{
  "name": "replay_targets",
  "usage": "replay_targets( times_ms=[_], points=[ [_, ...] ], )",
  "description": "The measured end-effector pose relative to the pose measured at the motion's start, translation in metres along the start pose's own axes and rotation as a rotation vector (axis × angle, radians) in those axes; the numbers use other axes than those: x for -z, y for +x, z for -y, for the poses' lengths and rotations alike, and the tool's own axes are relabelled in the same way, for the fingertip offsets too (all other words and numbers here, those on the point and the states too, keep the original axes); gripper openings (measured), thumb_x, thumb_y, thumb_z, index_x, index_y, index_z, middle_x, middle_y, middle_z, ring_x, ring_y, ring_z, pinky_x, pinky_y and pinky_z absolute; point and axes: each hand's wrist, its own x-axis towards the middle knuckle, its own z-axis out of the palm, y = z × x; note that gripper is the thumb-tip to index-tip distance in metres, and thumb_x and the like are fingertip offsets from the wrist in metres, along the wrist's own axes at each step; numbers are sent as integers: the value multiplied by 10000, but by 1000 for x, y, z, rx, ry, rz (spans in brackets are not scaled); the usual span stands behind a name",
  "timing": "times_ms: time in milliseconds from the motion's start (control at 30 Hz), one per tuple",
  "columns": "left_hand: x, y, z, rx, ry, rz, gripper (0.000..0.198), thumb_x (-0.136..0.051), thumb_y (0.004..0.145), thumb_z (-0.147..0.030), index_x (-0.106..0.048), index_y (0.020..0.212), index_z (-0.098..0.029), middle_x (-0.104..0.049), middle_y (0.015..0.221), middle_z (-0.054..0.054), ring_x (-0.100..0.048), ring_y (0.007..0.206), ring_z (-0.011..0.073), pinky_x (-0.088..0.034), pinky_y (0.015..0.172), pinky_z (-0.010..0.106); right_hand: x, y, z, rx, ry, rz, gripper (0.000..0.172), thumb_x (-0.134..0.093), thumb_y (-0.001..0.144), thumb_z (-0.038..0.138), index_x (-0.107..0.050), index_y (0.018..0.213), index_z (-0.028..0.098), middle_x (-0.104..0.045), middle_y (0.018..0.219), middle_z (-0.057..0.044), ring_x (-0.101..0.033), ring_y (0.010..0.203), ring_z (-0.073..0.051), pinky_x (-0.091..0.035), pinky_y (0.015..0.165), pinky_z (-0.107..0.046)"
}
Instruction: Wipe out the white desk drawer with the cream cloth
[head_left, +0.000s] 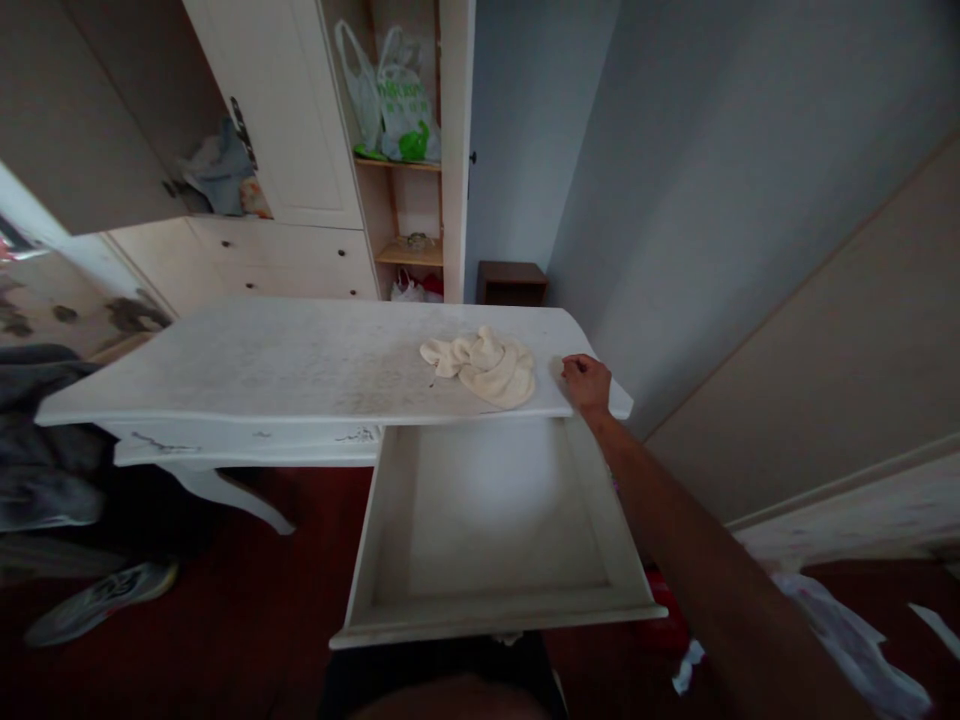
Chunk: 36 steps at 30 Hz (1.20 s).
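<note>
My right hand (586, 381) rests on the right end of a white table top (285, 360), fingers curled down against the surface, with nothing visibly in them. Just left of it, a hand's width away, lies a crumpled cream cloth (484, 366). Under the table top a white drawer (491, 520) is pulled far out toward me and nothing lies in it. My left hand is out of sight.
A cream wardrobe (285, 120) stands behind the table, with plastic bags (394, 100) on its open shelves. A small dark wooden stand (512, 283) sits in the far corner. Dark clothing (37, 440) and a shoe (97, 600) lie at the left on the red floor.
</note>
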Motion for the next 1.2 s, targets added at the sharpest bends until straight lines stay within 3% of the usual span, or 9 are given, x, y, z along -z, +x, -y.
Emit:
replay_targets(
  times_ms=[100,200,367,500,700,767,867,967,1200],
  points=[
    [-15,0,-59,-215,129,42,496,-868,687,-540,-775,1055,-221,-720,813,120,-694,760,285,-550,740,421,-1,0,-1,-11,24,-7,238,-541,753,293,-756,777,192,-746,688,-53,-691,696,-233,-524,756,-348],
    [-33,15,-115,-591,178,-124,347,-816,763,-458,-762,947,-169,-720,803,115,-628,686,207,-497,687,334,-2,0,-2,-8,42,-13,238,-535,744,296,-750,762,197,-743,681,-52,-693,694,-233,-527,758,-349],
    [-49,68,-181,-848,296,-315,300,-760,801,-344,-709,1032,-159,-736,876,89,-656,775,197,-487,710,296,-4,-1,-3,6,35,-21,238,-527,745,306,-747,752,214,-750,696,-46,-693,723,-235,-532,781,-350],
    [-63,115,-222,-1015,684,-494,638,-793,789,-309,-561,1364,-156,-692,1276,182,-619,1248,302,-474,1030,419,-5,-1,-6,13,41,-14,268,-514,750,324,-754,788,210,-757,728,-51,-692,733,-234,-531,800,-354],
    [-78,161,-262,-895,1443,-770,1300,-902,655,-558,-160,1671,-231,21,1742,222,61,1583,492,-157,1196,713,-8,0,-13,60,49,-10,303,-490,777,368,-745,795,207,-750,744,-56,-691,741,-233,-526,786,-349],
    [-78,174,-270,-847,1571,-658,1390,-943,576,-558,-144,1678,-276,-18,1747,209,29,1578,512,-162,1189,717,-8,0,-13,56,42,-8,304,-488,774,363,-749,801,208,-751,743,-53,-692,743,-233,-528,773,-343],
    [-77,187,-277,-797,1579,-464,1378,-993,479,-469,-285,1645,-273,-379,1634,240,-291,1506,517,-215,1199,648,-8,0,-11,35,29,-8,307,-491,770,350,-760,824,213,-759,749,-50,-696,744,-233,-530,763,-340],
    [-77,184,-271,-819,1480,-461,1170,-973,517,-335,-450,1559,-236,-601,1400,218,-504,1347,475,-297,1180,561,-7,-1,-10,32,16,-14,298,-501,766,348,-763,811,214,-760,742,-53,-689,724,-234,-530,763,-346],
    [-45,127,-169,-989,1335,-534,659,-891,677,-359,-641,1282,-275,-617,1311,171,-533,1299,440,-369,1143,521,-5,-2,-8,54,-18,-16,276,-513,762,351,-754,773,218,-759,735,-61,-672,709,-244,-522,785,-366]
  ],
)
